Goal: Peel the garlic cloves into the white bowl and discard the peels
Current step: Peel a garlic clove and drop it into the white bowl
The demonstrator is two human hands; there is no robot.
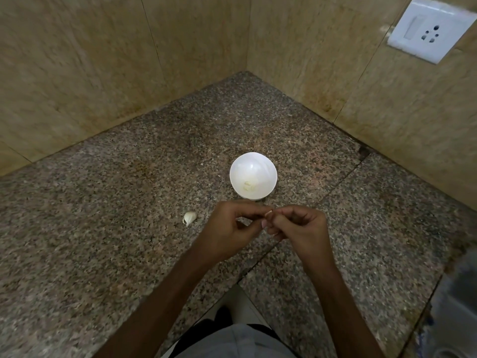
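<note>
Your grey garment (240, 339) fills the bottom edge, and both bare forearms reach forward from it over the speckled granite counter (116, 208).

Left hand (232, 226): fingers curled, thumb and forefinger drawn together at the tips, pinching a small pale garlic piece (268, 213). Right hand (299, 228): fingers also curled in tight, fingertips meeting the left hand's at that same piece. Only a sliver of it shows between the two hands; you cannot tell from this view whether it is clove or peel. The hands touch each other at the fingertips and are held above the counter.

White bowl (236, 171): upright on the counter just beyond the hands, slightly nearer the right one. A few peeled cloves (249, 186) lie in its bottom.

Unpeeled clove (189, 217): lying on the counter just to the left of the left hand, apart from it and apart from the bowl.

Beyond the bowl, two tan tiled walls (77, 60) meet in a corner. Far beyond and to the right of the right hand, a white switch-and-socket plate (431, 31) sits on the wall.
</note>
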